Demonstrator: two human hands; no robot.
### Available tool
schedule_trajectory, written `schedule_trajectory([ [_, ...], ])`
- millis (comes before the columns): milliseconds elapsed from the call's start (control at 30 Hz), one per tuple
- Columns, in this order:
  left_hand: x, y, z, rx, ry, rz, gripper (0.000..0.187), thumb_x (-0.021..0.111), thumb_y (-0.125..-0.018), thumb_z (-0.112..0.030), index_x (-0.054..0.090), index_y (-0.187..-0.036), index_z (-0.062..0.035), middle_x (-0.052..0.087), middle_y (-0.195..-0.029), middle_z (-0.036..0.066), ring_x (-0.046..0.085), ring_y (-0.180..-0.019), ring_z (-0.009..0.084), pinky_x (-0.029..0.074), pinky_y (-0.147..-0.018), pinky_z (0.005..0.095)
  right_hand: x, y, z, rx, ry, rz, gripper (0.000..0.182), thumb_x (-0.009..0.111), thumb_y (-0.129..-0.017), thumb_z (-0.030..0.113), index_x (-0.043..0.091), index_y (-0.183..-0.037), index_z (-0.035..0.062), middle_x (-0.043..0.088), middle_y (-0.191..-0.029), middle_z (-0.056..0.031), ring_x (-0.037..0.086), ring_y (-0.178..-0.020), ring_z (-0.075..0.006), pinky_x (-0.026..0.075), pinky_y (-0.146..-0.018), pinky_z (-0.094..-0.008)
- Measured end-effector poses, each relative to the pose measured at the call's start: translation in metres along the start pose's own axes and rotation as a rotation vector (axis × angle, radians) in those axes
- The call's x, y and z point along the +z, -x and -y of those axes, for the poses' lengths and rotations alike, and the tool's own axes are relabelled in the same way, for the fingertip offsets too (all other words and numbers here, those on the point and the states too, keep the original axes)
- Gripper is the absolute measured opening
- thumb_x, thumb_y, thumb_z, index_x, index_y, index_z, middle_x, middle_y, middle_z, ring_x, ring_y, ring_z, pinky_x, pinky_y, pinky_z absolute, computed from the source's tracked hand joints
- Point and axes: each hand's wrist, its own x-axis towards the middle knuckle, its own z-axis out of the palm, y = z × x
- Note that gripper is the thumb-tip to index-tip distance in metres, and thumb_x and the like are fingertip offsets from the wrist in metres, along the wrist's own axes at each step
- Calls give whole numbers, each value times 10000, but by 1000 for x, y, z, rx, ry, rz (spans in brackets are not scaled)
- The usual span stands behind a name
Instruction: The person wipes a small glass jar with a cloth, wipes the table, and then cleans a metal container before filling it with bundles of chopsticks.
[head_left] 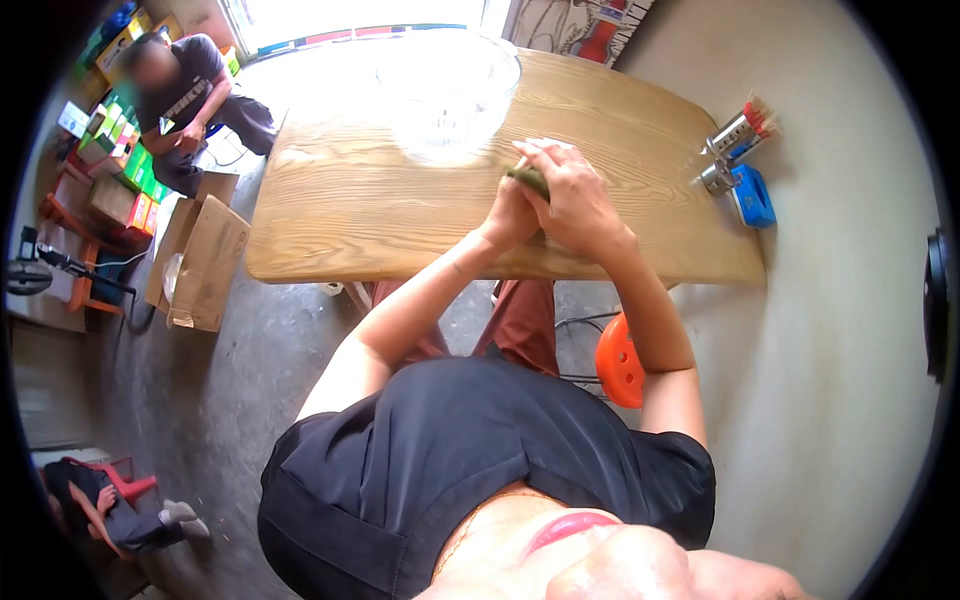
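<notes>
My left hand (511,216) and my right hand (575,195) meet over the near part of the wooden table (340,190). A small dark green, elongated piece (530,181) is held between them; its kind cannot be made out. My left fingers are curled and partly hidden behind the right hand. My right hand lies over the piece from the right, its fingers bent across the top of it. Beyond my hands stands a large clear bowl (450,130), partly washed out by bright light.
At the table's right end stand a holder of sticks (738,132), a metal container (716,178) and a blue box (754,197). An orange stool (620,362) sits below. An open cardboard box (210,262) is on the left. One person (195,105) sits beyond it, another (115,505) lower left.
</notes>
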Motion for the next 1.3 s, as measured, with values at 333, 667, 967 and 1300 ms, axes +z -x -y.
schedule_trajectory([
  [333,-13,-4,-7,-486,521,110,523,787,-626,-152,518,-1051,-9,625,-924,163,630,-869,270,502,-762,345,26,-19,-56,700,-740,400,352,472,-948,287,619,-970,-32,648,-884,-195,611,-822,-253,463,-764,-363],
  [667,-25,-7,-16,-459,493,113,522,804,-707,-219,507,-1089,-23,619,-956,105,593,-906,168,478,-819,331,63,100,-90,1143,-784,-429,490,349,-1008,410,566,-1138,-9,607,-1074,-103,557,-981,-190,430,-880,-315],
  [967,-32,-1,-2,-541,645,380,555,688,-813,-193,412,-1260,-13,543,-1174,168,522,-1116,247,395,-988,371,-8,-2,18,694,-281,-267,248,530,-916,180,595,-1094,20,609,-1043,-184,592,-991,-327,441,-890,-406],
  [1300,-13,8,-1,-499,1145,138,566,719,-726,-40,430,-1212,-11,520,-1105,128,525,-1057,277,436,-909,355,2,47,23,202,-52,-101,558,577,-680,-30,562,-1235,27,529,-1300,-156,441,-1278,-303,303,-1092,-454],
])
